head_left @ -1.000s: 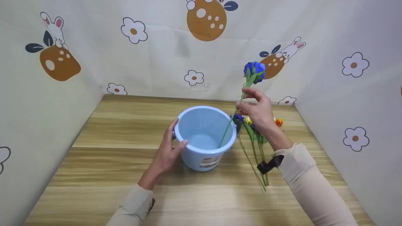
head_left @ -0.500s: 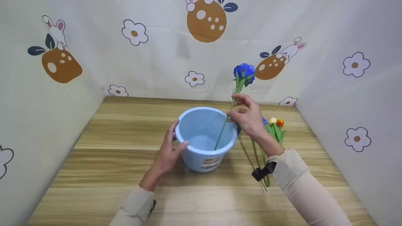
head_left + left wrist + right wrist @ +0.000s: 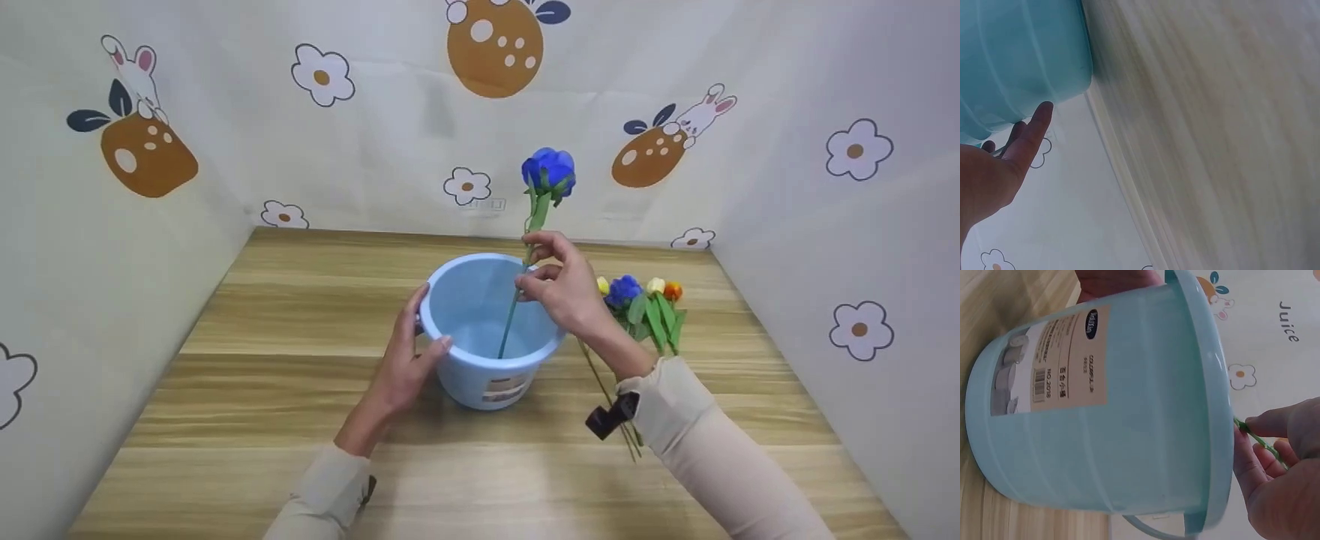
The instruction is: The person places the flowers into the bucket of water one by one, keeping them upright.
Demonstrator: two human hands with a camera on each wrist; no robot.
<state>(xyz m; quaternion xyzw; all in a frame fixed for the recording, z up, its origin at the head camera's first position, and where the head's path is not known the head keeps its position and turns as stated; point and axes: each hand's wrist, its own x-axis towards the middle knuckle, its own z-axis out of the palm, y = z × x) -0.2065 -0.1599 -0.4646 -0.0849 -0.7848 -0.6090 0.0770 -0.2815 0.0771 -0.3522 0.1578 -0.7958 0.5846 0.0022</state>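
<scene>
My left hand [image 3: 401, 367] holds the side of a light blue plastic bucket [image 3: 484, 386], its thumb at the rim and its fingers spread along the outer wall. In the left wrist view, one finger reaches out straight beside the bucket wall [image 3: 1022, 50]. Over the bucket's right side, my right hand [image 3: 566, 296] pinches the stem of a blue flower [image 3: 550, 174] between thumb and fingers. The bloom stands above the hand, and the lower stem slants down into the bucket. In the right wrist view, the green stem [image 3: 1261, 441] shows between the fingers, just past the rim.
Right of the bucket, several flowers lie on the wooden table [image 3: 285, 405]: a blue flower [image 3: 624, 291], a white tulip [image 3: 656, 286], an orange one [image 3: 673, 291] and a yellow one [image 3: 603, 285]. My right forearm covers part of their stems. Patterned cloth walls [image 3: 375, 150] enclose the table.
My right hand has moved left with the blue flower, bringing its stem further over the bucket. More of the flowers lying on the table now show. My left hand stays on the bucket.
</scene>
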